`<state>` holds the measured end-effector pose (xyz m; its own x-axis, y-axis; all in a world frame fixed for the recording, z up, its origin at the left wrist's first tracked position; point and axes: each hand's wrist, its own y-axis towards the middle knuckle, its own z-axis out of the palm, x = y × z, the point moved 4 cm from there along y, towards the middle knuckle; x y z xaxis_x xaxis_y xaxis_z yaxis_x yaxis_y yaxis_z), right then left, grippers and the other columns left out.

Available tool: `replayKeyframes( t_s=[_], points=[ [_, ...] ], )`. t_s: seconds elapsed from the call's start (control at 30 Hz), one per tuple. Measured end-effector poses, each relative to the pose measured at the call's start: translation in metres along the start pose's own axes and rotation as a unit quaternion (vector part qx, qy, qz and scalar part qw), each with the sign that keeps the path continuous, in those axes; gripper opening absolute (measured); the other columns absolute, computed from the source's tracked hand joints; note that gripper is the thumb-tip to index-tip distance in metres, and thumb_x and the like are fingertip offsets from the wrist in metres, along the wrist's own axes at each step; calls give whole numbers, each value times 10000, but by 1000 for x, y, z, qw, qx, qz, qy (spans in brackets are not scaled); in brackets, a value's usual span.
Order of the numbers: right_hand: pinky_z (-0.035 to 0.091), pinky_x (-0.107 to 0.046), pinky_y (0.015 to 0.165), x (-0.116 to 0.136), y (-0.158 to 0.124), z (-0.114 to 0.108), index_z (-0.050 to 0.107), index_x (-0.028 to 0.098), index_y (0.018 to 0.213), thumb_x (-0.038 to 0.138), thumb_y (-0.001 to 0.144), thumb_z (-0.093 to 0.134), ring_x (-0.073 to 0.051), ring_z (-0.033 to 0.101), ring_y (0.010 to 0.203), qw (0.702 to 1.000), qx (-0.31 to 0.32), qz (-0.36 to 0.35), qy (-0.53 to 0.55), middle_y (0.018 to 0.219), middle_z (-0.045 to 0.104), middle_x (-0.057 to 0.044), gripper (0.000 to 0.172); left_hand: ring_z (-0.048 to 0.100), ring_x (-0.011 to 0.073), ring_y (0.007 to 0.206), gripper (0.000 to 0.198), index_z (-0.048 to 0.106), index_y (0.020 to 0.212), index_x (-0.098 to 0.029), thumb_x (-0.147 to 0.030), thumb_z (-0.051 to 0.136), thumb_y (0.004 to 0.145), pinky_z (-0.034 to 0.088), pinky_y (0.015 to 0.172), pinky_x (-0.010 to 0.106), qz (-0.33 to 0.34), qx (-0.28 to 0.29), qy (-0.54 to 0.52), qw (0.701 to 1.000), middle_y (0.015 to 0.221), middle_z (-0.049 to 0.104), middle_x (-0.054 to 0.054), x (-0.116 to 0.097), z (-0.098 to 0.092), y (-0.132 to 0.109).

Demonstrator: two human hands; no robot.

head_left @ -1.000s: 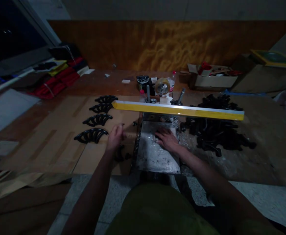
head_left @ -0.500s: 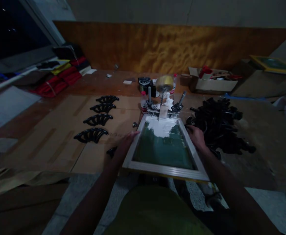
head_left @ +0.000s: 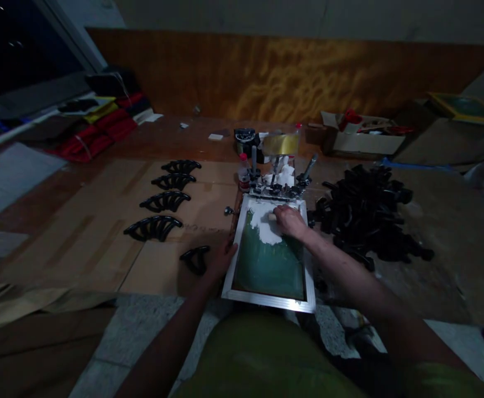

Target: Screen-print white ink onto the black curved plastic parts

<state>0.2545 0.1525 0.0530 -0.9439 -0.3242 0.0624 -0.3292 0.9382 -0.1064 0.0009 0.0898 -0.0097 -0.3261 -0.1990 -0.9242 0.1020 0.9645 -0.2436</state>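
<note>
A metal-framed printing screen (head_left: 267, 299) with green mesh lies flat in front of me, white ink (head_left: 262, 221) pooled at its far end. My left hand (head_left: 221, 260) grips the frame's left rail. My right hand (head_left: 290, 221) rests on the far part of the mesh, fingers curled over something pale that I cannot make out. The screen's far edge sits in a metal clamp hinge (head_left: 275, 188). A black curved part (head_left: 195, 258) lies just left of my left hand.
Several black fan-shaped parts (head_left: 154, 226) lie in a row on cardboard to the left. A heap of black parts (head_left: 370, 215) sits to the right. Bottles, a tape roll (head_left: 280, 145) and a cardboard box (head_left: 364, 138) stand behind the clamp. Red cloth (head_left: 96, 132) lies far left.
The screen frame came down from raised to flat on the base. My right hand left the frame's right rail and moved onto the mesh near the white ink. My left hand stayed at the left rail.
</note>
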Motion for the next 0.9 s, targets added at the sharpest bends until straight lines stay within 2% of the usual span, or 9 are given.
replayKeyframes(
  t_s=[0.17, 0.27, 0.37, 0.47, 0.57, 0.67, 0.77, 0.83, 0.9],
  points=[
    [427, -293, 845, 14, -45, 0, 645, 134, 1029, 39, 769, 525, -236, 583, 1020, 985, 23, -165, 35, 1047, 667, -121, 302, 655, 301, 1134, 525, 635, 1251, -161, -442, 594, 809, 484, 1033, 455, -30, 0, -10, 1000, 1242, 706, 130, 6, 0, 3],
    [421, -282, 796, 9, -41, -7, 650, 161, 971, 27, 727, 553, -219, 587, 954, 985, 27, -154, 78, 986, 669, -87, 295, 646, 293, 1147, 507, 640, 1239, -164, -435, 584, 814, 482, 1034, 448, -22, 5, -11, 1000, 1273, 690, 122, 0, 0, 0],
    [418, -301, 806, 6, -33, -5, 638, 160, 957, 44, 770, 532, -231, 560, 965, 989, -50, -104, 89, 970, 649, -98, 245, 654, 290, 1135, 514, 635, 1250, -164, -444, 568, 823, 505, 999, 427, -22, 11, -20, 1000, 1260, 694, 118, -10, -2, -6],
    [419, -332, 857, 13, -42, 9, 636, 144, 982, 46, 809, 498, -246, 540, 985, 985, -104, -116, 73, 999, 642, -132, 242, 666, 292, 1100, 549, 615, 1277, -149, -455, 568, 824, 522, 959, 427, -36, 10, -14, 999, 1228, 703, 127, -18, -3, -10],
    [427, -322, 862, 15, -51, 12, 649, 151, 983, 91, 845, 508, -235, 566, 958, 983, -97, -134, 84, 982, 658, -120, 207, 656, 289, 1114, 592, 585, 1312, -140, -475, 559, 824, 506, 983, 436, -39, 16, -1, 999, 1256, 687, 135, -21, -4, -10],
    [441, -295, 811, 5, -32, -8, 649, 182, 1074, 197, 885, 549, -225, 607, 952, 988, -87, -78, 103, 1003, 679, -90, 215, 627, 285, 1167, 599, 585, 1312, -145, -494, 553, 826, 468, 1041, 437, -10, 32, 5, 999, 1303, 661, 131, -26, -8, -7],
    [457, -284, 767, -15, 4, -36, 549, 242, 1334, 295, 896, 595, -239, 640, 981, 991, -89, 15, 97, 1115, 693, -77, 443, 580, 280, 1239, 620, 579, 1330, -162, -531, 549, 833, 435, 1082, 425, 15, 32, 18, 999, 1363, 626, 116, -38, -19, -4],
    [473, -292, 771, -37, 19, -49, 456, 287, 1439, 323, 887, 618, -251, 656, 988, 988, -102, 69, 94, 1171, 694, -74, 576, 554, 279, 1269, 585, 623, 1282, -183, -571, 501, 862, 403, 1112, 428, 23, 19, 28, 999, 1351, 634, 95, -53, -29, -3],
    [484, -308, 801, -67, 18, -55, 482, 283, 1420, 317, 894, 598, -257, 664, 989, 976, -139, 127, 108, 1172, 702, -80, 540, 565, 276, 1243, 559, 688, 1171, -198, -609, 428, 896, 386, 1125, 427, 34, 6, 22, 999, 1280, 673, 80, -74, -35, -1]
  ],
)
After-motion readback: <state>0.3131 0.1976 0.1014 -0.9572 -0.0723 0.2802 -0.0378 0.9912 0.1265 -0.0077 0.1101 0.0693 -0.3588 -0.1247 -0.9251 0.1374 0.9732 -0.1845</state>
